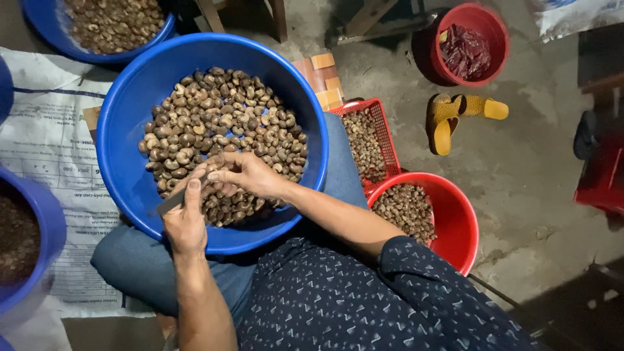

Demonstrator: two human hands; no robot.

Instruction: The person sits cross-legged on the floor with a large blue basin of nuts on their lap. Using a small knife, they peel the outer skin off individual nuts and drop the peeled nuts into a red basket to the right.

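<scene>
Seated person, big blue basin (130, 123) on the lap, heaped with brown cashew nuts (221, 123). Left hand (185, 221) sits at the basin's 6 o'clock rim, closed around a small knife (174, 201); the handle is hidden in the fist. Blade's long axis runs roughly 8 to 2 o'clock; which end is the tip I cannot tell. Right hand (244, 174) lies at 2 o'clock from the left, touching it, fingers pinched narrow on a single nut (213, 169) just at the blade's upper end. That nut is too small to read its axis. Right hand is the nearer to the heap. Red tub (458, 221) and red crate (383, 120) of nuts sit at 3 o'clock.
</scene>
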